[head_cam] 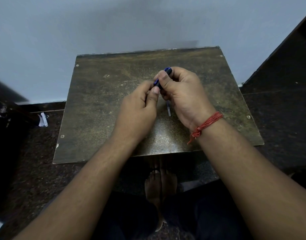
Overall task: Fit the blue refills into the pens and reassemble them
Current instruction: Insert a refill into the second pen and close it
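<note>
Above the middle of a worn brown board (100,104), both my hands meet around a dark pen with blue parts (158,82). My right hand (181,94) grips its upper part, with the blue end (167,69) poking out above my fingers. My left hand (140,106) pinches the pen's lower end between thumb and fingers. A thin pale refill or pen piece (168,110) shows below my right palm; whether my hand holds it or it rests on the board is unclear. Most of the pen is hidden by my fingers.
The board lies on a dark speckled floor against a pale blue wall. A crumpled white scrap (43,120) sits on the floor to the left. Dark furniture (287,58) rises at the right. My bare feet (160,184) are below the board's near edge.
</note>
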{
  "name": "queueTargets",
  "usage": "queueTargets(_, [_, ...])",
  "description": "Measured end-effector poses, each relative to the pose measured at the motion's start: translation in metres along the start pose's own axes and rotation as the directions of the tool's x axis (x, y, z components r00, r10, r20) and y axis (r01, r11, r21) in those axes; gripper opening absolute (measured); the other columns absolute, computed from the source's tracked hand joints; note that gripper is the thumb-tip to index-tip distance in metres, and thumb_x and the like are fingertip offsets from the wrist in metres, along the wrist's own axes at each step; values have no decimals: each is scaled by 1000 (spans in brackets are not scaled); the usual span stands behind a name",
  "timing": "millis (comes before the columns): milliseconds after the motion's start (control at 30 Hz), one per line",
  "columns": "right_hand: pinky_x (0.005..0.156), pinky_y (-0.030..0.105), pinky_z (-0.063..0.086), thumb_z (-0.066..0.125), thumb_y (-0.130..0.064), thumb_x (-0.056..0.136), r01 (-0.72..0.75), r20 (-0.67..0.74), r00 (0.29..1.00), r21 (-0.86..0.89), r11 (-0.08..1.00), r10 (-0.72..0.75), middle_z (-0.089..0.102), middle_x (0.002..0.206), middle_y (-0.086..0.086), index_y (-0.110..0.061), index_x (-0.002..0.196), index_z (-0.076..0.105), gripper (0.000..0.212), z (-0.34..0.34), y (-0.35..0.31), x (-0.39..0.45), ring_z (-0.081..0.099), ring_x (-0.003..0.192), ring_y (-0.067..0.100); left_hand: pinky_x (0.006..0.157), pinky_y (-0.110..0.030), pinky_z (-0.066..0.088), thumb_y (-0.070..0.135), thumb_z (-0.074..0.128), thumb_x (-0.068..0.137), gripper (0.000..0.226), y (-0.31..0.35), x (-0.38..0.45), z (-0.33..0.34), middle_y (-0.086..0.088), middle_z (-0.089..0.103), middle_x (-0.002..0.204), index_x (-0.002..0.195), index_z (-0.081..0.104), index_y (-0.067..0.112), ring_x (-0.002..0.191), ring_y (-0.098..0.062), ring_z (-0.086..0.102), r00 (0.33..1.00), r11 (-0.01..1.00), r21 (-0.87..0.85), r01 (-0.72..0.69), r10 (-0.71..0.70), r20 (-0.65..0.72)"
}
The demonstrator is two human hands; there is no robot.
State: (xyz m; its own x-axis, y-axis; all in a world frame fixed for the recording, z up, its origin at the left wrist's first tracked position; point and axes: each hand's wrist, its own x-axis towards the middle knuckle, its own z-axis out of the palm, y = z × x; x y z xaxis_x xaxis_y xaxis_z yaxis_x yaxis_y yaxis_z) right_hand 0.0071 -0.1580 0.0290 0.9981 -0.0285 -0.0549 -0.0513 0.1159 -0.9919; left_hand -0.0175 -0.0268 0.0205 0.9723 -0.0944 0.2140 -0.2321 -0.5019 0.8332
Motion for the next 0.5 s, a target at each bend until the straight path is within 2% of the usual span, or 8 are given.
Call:
queueTargets(100, [64,27,44,60,-11,98,7,-4,1000,60,998,-7,62,72,2,-12,80,66,19,2,-2,-2,54,72,17,50,-23,36,31,49,102,17,0,2,-1,5,55,63,98,64,25,57,-10,51,1000,999,37,-27,27,-15])
queueTargets(233, [63,26,43,57,-8,99,7,-15,1000,106,994,-5,62,72,0,-11,81,64,19,4,-3,-3,55,67,10,46,-18,29,30,51,102,20,0,5,-3,8,47,56,97,66,18,49,-4,44,999,996,80,-44,45,-18])
queueTargets(433, [63,23,41,53,-8,101,30,21,999,207,978,-35,58,74,1,-9,83,63,20,-2,-5,-4,50,67,12,45,-15,26,37,51,101,22,2,5,-3,18,51,54,106,69,25,48,-1,46,998,994,94,-56,57,-2])
queueTargets(500, [60,23,41,52,-9,101,60,-6,998,260,964,-61,58,75,2,-9,85,63,19,-3,-7,-1,49,66,13,46,-17,26,36,50,102,22,-1,4,-2,13,49,53,107,69,25,48,-2,46,998,994,96,-57,59,-18])
